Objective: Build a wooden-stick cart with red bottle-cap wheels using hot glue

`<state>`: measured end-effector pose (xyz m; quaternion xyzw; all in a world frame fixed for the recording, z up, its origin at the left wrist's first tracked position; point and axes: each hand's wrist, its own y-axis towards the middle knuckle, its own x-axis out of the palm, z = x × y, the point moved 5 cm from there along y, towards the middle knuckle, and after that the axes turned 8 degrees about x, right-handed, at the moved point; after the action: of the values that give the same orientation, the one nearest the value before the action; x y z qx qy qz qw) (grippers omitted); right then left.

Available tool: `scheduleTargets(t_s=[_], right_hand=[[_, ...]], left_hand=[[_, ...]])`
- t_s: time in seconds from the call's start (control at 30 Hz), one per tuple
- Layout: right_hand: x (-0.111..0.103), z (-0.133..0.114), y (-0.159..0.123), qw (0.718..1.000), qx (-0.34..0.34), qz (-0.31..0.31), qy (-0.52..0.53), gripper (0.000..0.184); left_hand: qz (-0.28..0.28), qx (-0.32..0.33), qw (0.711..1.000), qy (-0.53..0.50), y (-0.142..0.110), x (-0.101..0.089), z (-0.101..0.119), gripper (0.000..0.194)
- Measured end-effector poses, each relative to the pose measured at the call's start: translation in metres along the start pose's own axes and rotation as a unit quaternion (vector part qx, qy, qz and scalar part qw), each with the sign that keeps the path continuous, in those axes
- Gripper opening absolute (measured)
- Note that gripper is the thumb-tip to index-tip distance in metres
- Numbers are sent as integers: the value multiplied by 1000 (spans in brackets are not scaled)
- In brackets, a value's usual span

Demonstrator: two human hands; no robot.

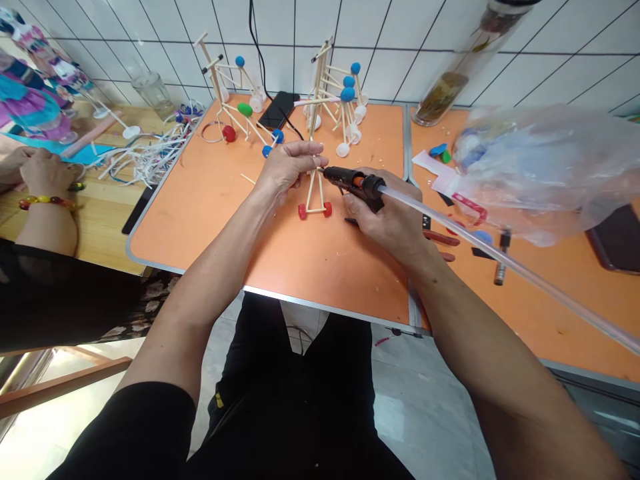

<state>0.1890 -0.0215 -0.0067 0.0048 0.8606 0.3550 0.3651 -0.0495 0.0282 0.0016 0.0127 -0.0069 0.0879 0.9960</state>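
My right hand [387, 213] is wrapped round a black hot glue gun [355, 183] with a long clear glue stick [480, 240] trailing out of its back. The nozzle points left, close to the top of a small wooden stick frame [311, 192] with red wheels at its base. My left hand [290, 167] is closed at the upper end of that frame, fingertips pinched by the nozzle. Whether the tip touches the wood I cannot tell. Pliers with red handles [443, 239] lie partly hidden behind my right hand.
Stick models with blue and white balls [345, 100] stand at the back, near a phone [280, 110] and a black cable [257, 53]. A plastic bag [540, 167] lies at right. On the left, another person's hands [47, 173] rest by a heap of white strips [145, 153].
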Motion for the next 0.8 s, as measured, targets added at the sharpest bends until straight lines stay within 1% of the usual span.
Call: scheduleTargets(t_s=[0.2, 0.4, 0.5, 0.67, 0.8], right_hand=[[-1, 0, -1, 1000, -2, 5, 9, 38], [-1, 0, -2, 1000, 2, 8, -1, 39], [-3, -3, -2, 1000, 1, 8, 3, 38], [-5, -7, -2, 1000, -3, 10, 5, 36], [-3, -4, -1, 1000, 1, 7, -6, 37]], left_hand=[[-3, 3, 1000, -16, -3, 0, 3, 20], [4, -9, 1000, -15, -4, 0, 3, 32], [5, -13, 1000, -19, -4, 1, 3, 35], [1, -7, 1000, -24, -4, 0, 1, 34], [0, 1, 1000, -22, -3, -1, 1, 30]])
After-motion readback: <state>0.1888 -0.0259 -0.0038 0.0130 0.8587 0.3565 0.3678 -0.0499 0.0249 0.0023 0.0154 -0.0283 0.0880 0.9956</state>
